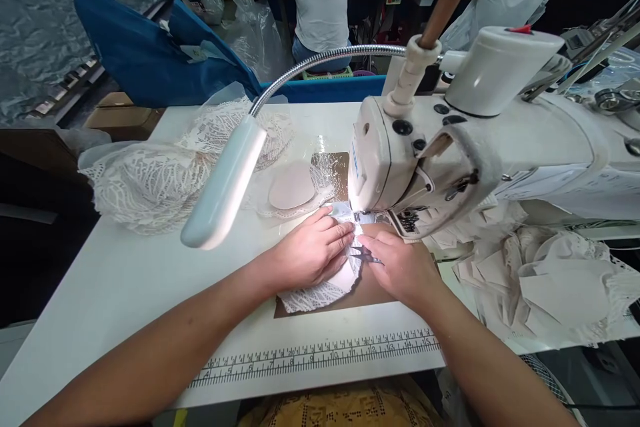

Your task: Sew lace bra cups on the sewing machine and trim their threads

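My left hand [316, 248] lies with its fingers flat on a white lace piece [320, 296], pressing it to the table just before the sewing machine's needle area. The far end of the lace runs up to the presser foot [357, 216]. In my right hand [400, 265] are small dark thread snips [367, 255], their blades pointing left over the lace edge; the fingers cover their handles. My right thumb and forefinger rest close to the lace. A flat lace-edged piece with a beige pad [292, 185] lies beyond my left hand.
The white sewing machine [380, 153] stands at right. A lamp [225, 183] on a bent metal neck hangs over the table. Lace piles [150, 177] lie at left, beige and lace pieces [560, 280] at right. A ruler strip [320, 359] marks the front edge. A person [323, 0] sits beyond.
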`<control>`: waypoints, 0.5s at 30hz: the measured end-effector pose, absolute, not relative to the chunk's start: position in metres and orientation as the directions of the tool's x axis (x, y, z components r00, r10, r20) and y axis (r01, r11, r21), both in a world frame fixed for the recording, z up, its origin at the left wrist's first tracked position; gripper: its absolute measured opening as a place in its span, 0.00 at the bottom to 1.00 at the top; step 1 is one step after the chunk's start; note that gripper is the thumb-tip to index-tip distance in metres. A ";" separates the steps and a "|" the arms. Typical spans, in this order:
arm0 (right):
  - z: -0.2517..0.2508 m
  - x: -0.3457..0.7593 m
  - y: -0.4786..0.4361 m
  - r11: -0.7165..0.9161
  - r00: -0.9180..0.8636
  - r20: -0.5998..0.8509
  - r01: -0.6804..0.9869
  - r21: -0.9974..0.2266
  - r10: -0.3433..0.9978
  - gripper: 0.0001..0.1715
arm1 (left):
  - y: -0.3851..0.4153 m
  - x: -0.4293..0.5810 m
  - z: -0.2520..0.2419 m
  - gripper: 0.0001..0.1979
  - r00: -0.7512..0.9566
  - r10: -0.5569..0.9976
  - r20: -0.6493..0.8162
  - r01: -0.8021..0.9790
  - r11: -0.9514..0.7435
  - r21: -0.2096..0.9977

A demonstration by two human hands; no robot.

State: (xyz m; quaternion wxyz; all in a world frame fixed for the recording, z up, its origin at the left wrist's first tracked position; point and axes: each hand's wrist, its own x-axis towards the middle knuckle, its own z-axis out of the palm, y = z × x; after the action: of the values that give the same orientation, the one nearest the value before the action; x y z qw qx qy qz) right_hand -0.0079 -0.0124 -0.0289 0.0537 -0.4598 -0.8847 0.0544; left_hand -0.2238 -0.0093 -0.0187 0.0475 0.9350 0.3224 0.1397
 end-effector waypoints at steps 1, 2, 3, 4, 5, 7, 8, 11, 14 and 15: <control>-0.030 -0.008 -0.013 0.575 -0.574 0.050 0.805 -0.145 0.817 0.22 | -0.010 -0.224 -0.019 0.18 0.751 0.617 0.236 0.591 -0.787 0.176; -0.030 -0.007 -0.013 0.576 -0.576 0.051 0.805 -0.142 0.816 0.22 | -0.010 -0.224 -0.020 0.17 0.749 0.615 0.245 0.591 -0.788 0.172; -0.031 -0.007 -0.013 0.576 -0.575 0.051 0.805 -0.139 0.816 0.21 | -0.011 -0.224 -0.021 0.17 0.749 0.612 0.254 0.589 -0.790 0.169; -0.032 -0.007 -0.013 0.575 -0.574 0.051 0.807 -0.135 0.818 0.21 | -0.011 -0.224 -0.022 0.17 0.749 0.609 0.261 0.587 -0.793 0.167; -0.032 -0.007 -0.014 0.573 -0.572 0.052 0.809 -0.131 0.819 0.21 | -0.011 -0.224 -0.023 0.17 0.749 0.605 0.269 0.584 -0.796 0.163; -0.032 -0.008 -0.013 0.571 -0.569 0.057 0.811 -0.126 0.820 0.21 | -0.012 -0.224 -0.024 0.16 0.749 0.596 0.290 0.578 -0.801 0.154; -0.032 -0.008 -0.013 0.571 -0.568 0.060 0.812 -0.125 0.821 0.21 | -0.012 -0.223 -0.024 0.16 0.748 0.592 0.300 0.576 -0.804 0.150; -0.031 -0.010 -0.013 0.563 -0.558 0.076 0.816 -0.132 0.826 0.23 | -0.011 -0.223 -0.025 0.15 0.739 0.591 0.323 0.578 -0.803 0.146; -0.030 -0.013 -0.013 0.551 -0.545 0.080 0.824 -0.129 0.834 0.24 | -0.010 -0.222 -0.026 0.14 0.731 0.595 0.333 0.590 -0.797 0.129; -0.030 -0.014 -0.013 0.546 -0.540 0.079 0.829 -0.124 0.838 0.24 | -0.009 -0.222 -0.026 0.13 0.729 0.596 0.338 0.595 -0.795 0.119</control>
State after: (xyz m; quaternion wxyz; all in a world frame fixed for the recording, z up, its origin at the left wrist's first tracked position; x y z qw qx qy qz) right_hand -0.0139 -0.0129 -0.0304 0.0642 -0.4752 -0.8768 0.0357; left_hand -0.2222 -0.0090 -0.0265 0.0013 0.9297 0.3200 0.1824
